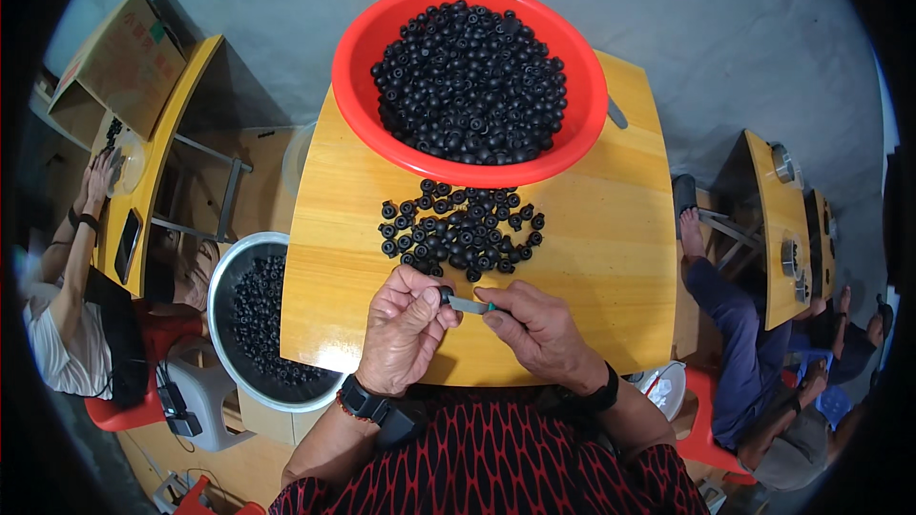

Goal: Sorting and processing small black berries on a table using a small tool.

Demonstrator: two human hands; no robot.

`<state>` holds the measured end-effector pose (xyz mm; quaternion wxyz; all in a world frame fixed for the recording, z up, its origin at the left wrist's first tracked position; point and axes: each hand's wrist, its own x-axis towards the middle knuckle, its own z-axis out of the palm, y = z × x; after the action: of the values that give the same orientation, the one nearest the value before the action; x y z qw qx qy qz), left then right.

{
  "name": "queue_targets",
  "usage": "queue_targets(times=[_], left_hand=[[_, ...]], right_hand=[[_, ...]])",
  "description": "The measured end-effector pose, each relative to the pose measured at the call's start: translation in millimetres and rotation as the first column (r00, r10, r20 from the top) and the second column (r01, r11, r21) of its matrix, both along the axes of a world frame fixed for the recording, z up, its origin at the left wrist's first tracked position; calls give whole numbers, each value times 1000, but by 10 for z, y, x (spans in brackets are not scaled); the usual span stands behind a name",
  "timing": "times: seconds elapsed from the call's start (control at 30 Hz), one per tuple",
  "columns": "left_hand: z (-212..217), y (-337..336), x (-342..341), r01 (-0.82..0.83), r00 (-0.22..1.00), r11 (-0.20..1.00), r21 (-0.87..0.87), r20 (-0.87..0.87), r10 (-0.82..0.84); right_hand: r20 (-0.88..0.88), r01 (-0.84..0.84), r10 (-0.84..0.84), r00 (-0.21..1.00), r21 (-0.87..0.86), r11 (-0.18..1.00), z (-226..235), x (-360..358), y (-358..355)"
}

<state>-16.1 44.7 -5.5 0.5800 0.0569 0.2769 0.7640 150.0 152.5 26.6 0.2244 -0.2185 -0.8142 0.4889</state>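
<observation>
Between thumb and fingers, my left hand (405, 324) pinches a small round black part (446, 295). My right hand (539, 329) is closed round the green handle of a small knife (468, 305), whose grey blade points left and meets the black part. Just beyond my hands a loose pile of black knob-like parts (463, 234) lies on the yellow wooden table (601, 277). Many of them show a ring-shaped opening. Behind the pile stands a red basin (582, 119) heaped with the same black parts.
A metal basin (224, 324) with more black parts stands low, left of the table. A grey flat piece (617, 114) sticks out beside the red basin. Other people sit at tables on both sides; the left one holds a cardboard box (124, 62) and a phone (128, 246).
</observation>
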Motion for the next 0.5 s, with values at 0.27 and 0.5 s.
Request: queue_targets(times=[0.27, 0.5], left_hand=[[-23, -9, -11, -2, 1000, 1000, -19, -13, 2], [-24, -8, -28, -2, 997, 1000, -3, -83, 2]], right_hand=[[-13, -4, 4, 1000, -4, 1000, -24, -9, -22], [14, -16, 16, 1000, 13, 1000, 30, -13, -23]])
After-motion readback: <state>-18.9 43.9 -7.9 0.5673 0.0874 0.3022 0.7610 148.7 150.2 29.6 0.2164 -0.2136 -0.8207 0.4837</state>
